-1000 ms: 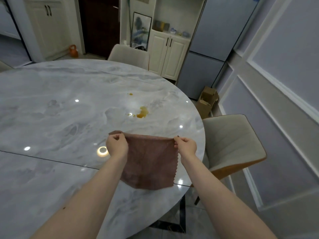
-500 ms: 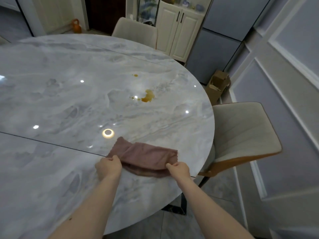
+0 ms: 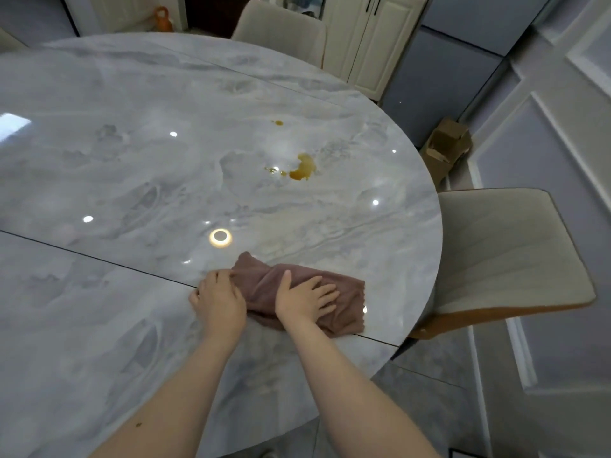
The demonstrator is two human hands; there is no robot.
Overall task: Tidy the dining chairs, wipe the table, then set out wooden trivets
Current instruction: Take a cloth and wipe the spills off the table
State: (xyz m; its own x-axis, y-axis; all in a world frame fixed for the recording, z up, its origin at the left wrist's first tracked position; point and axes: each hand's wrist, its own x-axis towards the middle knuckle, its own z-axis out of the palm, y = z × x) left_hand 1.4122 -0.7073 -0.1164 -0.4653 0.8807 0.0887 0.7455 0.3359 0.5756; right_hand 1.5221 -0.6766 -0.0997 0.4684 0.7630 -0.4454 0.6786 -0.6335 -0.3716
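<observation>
A folded brown cloth (image 3: 344, 297) lies on the round grey marble table (image 3: 132, 166) near its right front edge. My right hand (image 3: 305, 297) presses flat on the cloth with the fingers spread. My left hand (image 3: 220, 300) pinches the cloth's left end with curled fingers. A brown liquid spill (image 3: 302, 168) sits on the table beyond the cloth, with a small drop (image 3: 278, 122) farther back. A beige dining chair (image 3: 502, 256) stands at the table's right side, and a second beige chair (image 3: 281, 28) stands at the far side.
A cardboard box (image 3: 448, 145) sits on the floor by the right wall. White cabinet doors (image 3: 370, 38) stand behind the far chair. An orange object (image 3: 162, 19) sits on the floor at the back left. A thin seam (image 3: 99, 259) crosses the tabletop.
The cloth was held up spread between both hands, then lowered and folded onto the table. My right hand has let go of its corner and now lies flat on top.
</observation>
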